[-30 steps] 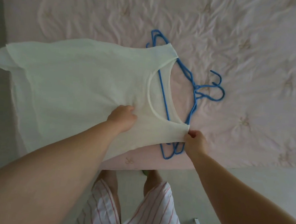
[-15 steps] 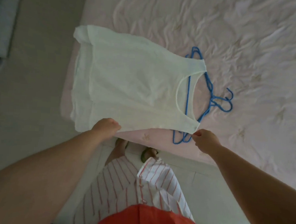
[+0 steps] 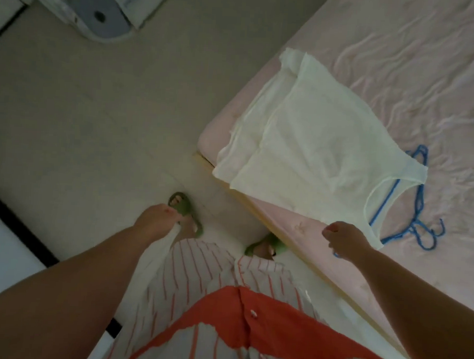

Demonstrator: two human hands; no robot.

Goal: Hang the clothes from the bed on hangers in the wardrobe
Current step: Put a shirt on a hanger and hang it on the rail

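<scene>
A white sleeveless top (image 3: 308,155) lies spread flat on the corner of the pink bed (image 3: 415,65), its hem over the bed's edge. Blue hangers (image 3: 418,216) lie under and beside its neckline. My right hand (image 3: 345,240) hovers with curled fingers just beside the top's near shoulder. A blue hanger tip (image 3: 336,254) shows right below that hand, and I cannot tell whether the hand grips it. My left hand (image 3: 156,221) hangs loosely over the floor, away from the top, holding nothing.
I stand at the bed's wooden corner (image 3: 204,161) in green slippers (image 3: 182,204). Bare beige floor (image 3: 96,117) lies to the left. A white and grey appliance (image 3: 101,13) stands at the far upper left, and a dark-edged white panel (image 3: 2,235) runs along the left.
My left hand let go of the top's hem and dropped to my side. My right hand released the shoulder strap. The view swung left, so the bed now sits at the right.
</scene>
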